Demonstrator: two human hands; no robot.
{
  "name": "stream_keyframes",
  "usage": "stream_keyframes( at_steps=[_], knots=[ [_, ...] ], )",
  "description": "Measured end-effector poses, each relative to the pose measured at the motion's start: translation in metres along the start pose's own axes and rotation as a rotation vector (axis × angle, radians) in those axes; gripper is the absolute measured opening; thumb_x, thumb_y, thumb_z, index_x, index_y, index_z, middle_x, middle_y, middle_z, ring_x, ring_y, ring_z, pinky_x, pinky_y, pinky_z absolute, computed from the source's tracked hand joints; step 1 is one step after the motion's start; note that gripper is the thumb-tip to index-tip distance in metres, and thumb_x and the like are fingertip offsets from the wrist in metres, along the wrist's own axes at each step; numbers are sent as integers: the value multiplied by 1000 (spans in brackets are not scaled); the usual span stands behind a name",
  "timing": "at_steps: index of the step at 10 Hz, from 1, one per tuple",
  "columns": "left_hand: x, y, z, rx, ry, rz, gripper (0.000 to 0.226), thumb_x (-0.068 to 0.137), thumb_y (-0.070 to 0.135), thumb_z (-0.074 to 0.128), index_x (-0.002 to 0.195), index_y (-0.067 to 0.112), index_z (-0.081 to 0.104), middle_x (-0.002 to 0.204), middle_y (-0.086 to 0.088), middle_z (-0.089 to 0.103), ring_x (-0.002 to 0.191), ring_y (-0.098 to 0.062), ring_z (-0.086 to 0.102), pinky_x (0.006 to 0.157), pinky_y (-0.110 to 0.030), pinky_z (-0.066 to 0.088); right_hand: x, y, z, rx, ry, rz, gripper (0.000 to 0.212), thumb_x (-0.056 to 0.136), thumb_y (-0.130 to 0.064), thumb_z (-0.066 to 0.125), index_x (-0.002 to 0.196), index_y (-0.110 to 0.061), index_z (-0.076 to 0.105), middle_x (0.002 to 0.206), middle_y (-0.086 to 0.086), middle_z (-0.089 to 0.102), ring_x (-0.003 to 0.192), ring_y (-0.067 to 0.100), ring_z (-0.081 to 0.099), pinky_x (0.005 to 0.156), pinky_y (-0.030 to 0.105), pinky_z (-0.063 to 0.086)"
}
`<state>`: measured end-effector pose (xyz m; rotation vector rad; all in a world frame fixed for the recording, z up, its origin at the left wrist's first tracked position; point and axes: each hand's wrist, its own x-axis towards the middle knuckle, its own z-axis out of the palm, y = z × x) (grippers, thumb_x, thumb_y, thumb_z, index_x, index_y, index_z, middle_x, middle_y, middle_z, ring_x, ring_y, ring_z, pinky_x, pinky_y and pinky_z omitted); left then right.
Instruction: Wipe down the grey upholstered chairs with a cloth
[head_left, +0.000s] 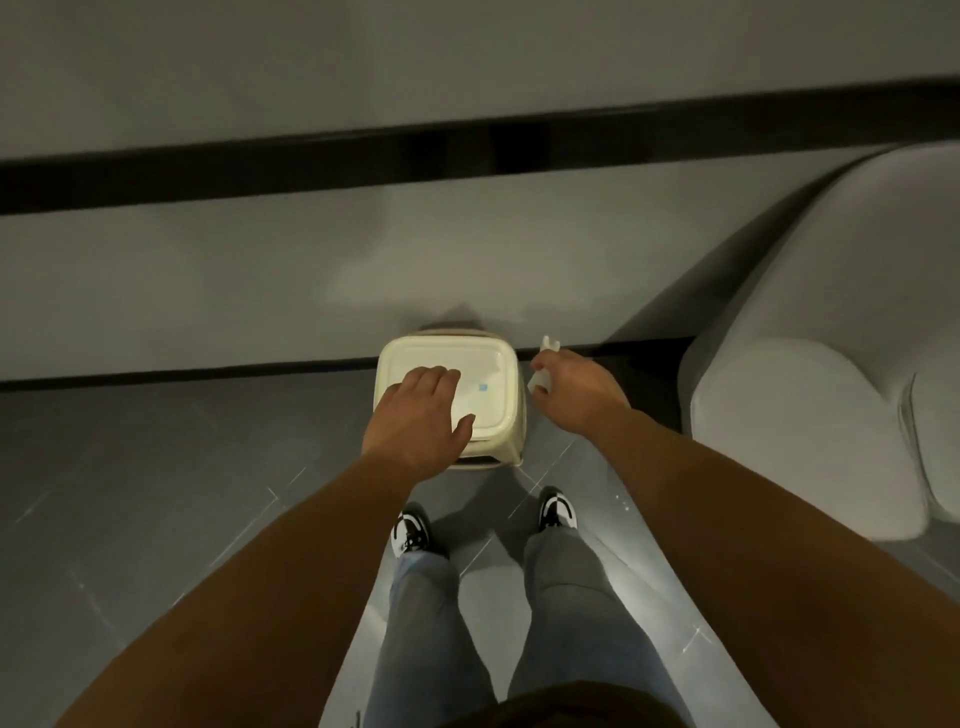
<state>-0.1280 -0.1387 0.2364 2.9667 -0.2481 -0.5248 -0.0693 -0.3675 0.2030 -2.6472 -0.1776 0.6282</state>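
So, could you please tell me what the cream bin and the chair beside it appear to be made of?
The cream bin looks like moulded plastic: smooth, slightly glossy lid with rounded corners. The chair seems upholstered in matte grey fabric, judging by its soft padded curves and a seam, though leatherette cannot be ruled out.

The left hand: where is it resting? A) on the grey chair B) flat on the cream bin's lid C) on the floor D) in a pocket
B: the left hand lies palm-down, fingers spread, on the lid of the cream bin.
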Motion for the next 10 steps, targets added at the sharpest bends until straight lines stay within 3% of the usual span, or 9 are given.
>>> stream_keyframes(
  at_steps=[2, 4, 5, 7, 9, 10],
  knots=[
    [28, -68, 40, 29, -78, 45, 68, 99, 55, 44, 154, 16, 35, 158, -6, 41, 146, -26, 36, 116, -46, 34, 51, -22, 72, 20, -60, 3, 39, 87, -34, 59, 126, -30, 53, 121, 1, 62, 95, 21, 61, 77, 28, 47],
    [75, -134, 84, 94, -91, 27, 72, 99, 58, 41, 157, 18, 29, 163, -7, 31, 150, -27, 27, 119, -48, 27, 114, -22, 140, 85, -122, -18, 39, 87, -33, 63, 125, -29, 55, 121, -2, 62, 87, 10, 51, 78, 22, 41],
    [93, -140, 109, 101, -53, 53, 69, 97, 56, 45, 154, 16, 38, 161, -10, 35, 149, -30, 31, 117, -49, 30, 143, -17, 170, 101, -192, -45, 40, 86, -32, 64, 125, -30, 55, 127, -3, 59, 98, 16, 58, 83, 23, 42],
    [120, -154, 162, 107, 4, 104, 65, 91, 50, 63, 142, 12, 55, 150, -15, 51, 138, -35, 47, 107, -53, 43, 210, 12, 203, 32, -250, -82, 43, 84, -33, 61, 127, -30, 55, 127, -2, 53, 110, 22, 55, 83, 26, 38],
    [129, -172, 190, 144, -99, 61, 70, 95, 57, 52, 151, 16, 43, 159, -11, 40, 147, -32, 36, 117, -52, 32, 244, 43, 204, -84, -283, 2, 59, 88, -34, 60, 144, -34, 40, 150, 5, 32, 132, 30, 43, 107, 39, 41],
    [133, -168, 184, 158, -69, 56, 69, 94, 55, 53, 149, 15, 46, 157, -13, 43, 145, -33, 38, 114, -52, 36, 233, 50, 199, -72, -276, 19, 67, 89, -33, 61, 149, -34, 32, 158, 5, 20, 138, 32, 36, 112, 41, 36]
  ],
)
